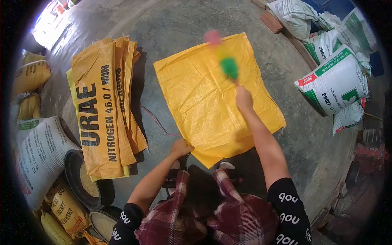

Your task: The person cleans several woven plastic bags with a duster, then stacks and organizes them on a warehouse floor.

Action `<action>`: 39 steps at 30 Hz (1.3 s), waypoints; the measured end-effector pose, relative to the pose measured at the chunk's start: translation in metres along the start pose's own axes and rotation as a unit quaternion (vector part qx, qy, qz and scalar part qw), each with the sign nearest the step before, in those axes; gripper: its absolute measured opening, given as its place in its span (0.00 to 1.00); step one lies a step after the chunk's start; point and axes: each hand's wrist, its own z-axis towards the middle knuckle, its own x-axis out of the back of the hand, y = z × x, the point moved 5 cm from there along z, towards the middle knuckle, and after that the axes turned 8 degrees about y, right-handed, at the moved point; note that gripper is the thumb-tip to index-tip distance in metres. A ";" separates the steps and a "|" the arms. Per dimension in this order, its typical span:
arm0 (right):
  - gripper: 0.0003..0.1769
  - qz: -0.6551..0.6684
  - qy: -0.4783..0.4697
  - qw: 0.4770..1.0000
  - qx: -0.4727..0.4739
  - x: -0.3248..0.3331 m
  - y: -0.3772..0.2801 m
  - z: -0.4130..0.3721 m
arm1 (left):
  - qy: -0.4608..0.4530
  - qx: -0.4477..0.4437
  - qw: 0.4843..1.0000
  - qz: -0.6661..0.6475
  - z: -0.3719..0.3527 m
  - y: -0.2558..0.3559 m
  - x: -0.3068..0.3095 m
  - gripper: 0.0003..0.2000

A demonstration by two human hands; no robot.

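A yellow woven sack lies spread on the concrete floor in front of my feet. At its lower left edge, my left hand is closed on the sack. My right hand grips the handle of a duster with a pink, yellow and green head, blurred by motion. The duster's head is over the upper right part of the sack; whether it touches cannot be made out. To the left lies a pile of folded yellow sacks printed URAE.
Full white feed bags lean at the right, near a brick. At the left are a white sack, a black basin holding grain and a yellow printed bag. A thin reddish string lies on the floor.
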 end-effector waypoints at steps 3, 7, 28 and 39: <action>0.13 -0.636 0.178 0.739 0.128 -0.035 -0.021 -0.015 | -0.055 -0.001 0.997 -0.053 -0.011 0.009 0.002 0.18; 0.14 -0.687 0.240 0.686 -0.016 0.004 -0.006 0.004 | -0.036 0.002 0.999 -0.030 -0.016 0.007 0.002 0.19; 0.17 -0.530 0.508 0.678 0.041 0.122 0.017 -0.228 | 0.093 -0.030 0.992 -0.075 0.010 -0.005 0.025 0.16; 0.16 -0.491 0.633 0.598 0.001 0.086 0.031 -0.300 | 0.095 -0.007 0.995 -0.039 0.001 0.008 0.049 0.18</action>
